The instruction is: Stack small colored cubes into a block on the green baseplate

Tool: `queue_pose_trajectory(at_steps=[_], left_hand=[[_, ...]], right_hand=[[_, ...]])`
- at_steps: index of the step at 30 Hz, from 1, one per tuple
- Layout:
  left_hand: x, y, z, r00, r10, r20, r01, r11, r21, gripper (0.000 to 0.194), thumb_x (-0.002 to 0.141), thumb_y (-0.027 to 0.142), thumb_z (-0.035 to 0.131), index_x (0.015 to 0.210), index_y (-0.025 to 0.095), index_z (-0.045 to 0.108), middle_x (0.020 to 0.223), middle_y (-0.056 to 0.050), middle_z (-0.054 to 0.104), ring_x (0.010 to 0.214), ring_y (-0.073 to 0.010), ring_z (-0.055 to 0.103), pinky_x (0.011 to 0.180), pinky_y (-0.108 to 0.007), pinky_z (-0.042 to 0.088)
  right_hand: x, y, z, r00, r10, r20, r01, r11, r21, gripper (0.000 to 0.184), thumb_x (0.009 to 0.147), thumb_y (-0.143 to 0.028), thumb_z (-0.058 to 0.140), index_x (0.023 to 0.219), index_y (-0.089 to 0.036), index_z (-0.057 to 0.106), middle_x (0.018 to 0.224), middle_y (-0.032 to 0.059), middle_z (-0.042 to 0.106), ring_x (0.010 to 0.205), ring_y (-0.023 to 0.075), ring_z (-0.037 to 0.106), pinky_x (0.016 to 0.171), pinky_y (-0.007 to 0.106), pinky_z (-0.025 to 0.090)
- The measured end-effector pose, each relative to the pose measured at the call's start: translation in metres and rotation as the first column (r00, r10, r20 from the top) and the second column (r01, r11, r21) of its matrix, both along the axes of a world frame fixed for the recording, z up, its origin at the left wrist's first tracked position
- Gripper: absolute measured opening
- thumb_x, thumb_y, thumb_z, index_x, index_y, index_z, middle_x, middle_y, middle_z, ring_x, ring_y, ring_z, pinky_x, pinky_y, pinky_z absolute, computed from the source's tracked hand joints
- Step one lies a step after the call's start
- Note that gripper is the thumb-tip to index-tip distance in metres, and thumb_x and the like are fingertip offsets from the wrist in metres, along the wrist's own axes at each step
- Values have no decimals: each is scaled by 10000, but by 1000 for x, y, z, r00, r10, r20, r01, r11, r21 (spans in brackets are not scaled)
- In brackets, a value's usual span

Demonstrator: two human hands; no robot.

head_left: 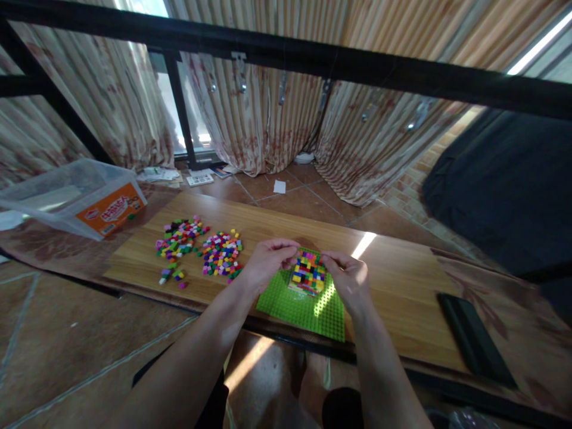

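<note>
A squarish structure of multicoloured toy bricks (pixel 308 271) is on the green studded baseplate (pixel 290 307). My left hand (pixel 271 262) is closed at the structure's far left corner, thumb and fingertips pressed together against it. At the far right corner, my right hand (pixel 351 277) pinches in the same way. Whether a small loose brick is between the fingertips of either hand cannot be made out. Left of the baseplate lie two heaps of loose bricks, one nearer pile (pixel 221 253) and one farther pile (pixel 181 238).
A clear plastic box (pixel 53 205) with an orange label stands at the left end of the wooden board (pixel 393 298). A dark flat case (pixel 476 338) lies at the right. A black metal bar (pixel 286 49) crosses above, in front of striped curtains (pixel 277 113).
</note>
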State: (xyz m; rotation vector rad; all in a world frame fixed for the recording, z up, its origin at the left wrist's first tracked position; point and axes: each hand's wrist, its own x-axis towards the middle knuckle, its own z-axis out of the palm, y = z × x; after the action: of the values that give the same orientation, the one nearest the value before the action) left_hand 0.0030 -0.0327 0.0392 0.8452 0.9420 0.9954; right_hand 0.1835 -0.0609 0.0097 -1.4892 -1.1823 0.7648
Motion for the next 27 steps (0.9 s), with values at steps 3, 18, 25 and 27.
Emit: queue_pose_trajectory(at_steps=[3,18,25,27], left_hand=[[1,-1,0,1000,-5,-4,5,1000,5,108,695,165,707,790,115,715,627,-17,642,560,-73,547,550,-195,398],[6,-2,-6,1000,-27,-2,27,1000,-4,114,681,182,725,776,120,720,632,-18,643,553,-70,536,555,-201,398],[9,-3,-9,1000,-18,-24,17,999,-34,88,691,159,711,769,119,720,646,-19,657,558,-68,545,585,-198,417],[9,-3,-9,999,-20,-30,19,999,-25,92,695,165,712,776,121,722,658,-21,662,568,-71,550,591,-200,420]], right_hand=[[0,3,-5,999,-15,-41,15,1000,-3,287,710,-411,694,808,-148,754,779,79,754,700,212,685,659,328,541],[2,6,-6,1000,-13,-7,13,1000,-9,296,677,-436,707,781,-165,764,778,70,759,731,230,700,692,347,556],[2,9,-13,1000,-20,17,20,1000,-8,285,692,-420,681,772,-160,765,755,67,753,708,226,695,670,332,544],[2,11,-14,999,-26,22,26,1000,-2,279,698,-416,666,759,-162,764,738,62,750,689,223,690,645,323,540]])
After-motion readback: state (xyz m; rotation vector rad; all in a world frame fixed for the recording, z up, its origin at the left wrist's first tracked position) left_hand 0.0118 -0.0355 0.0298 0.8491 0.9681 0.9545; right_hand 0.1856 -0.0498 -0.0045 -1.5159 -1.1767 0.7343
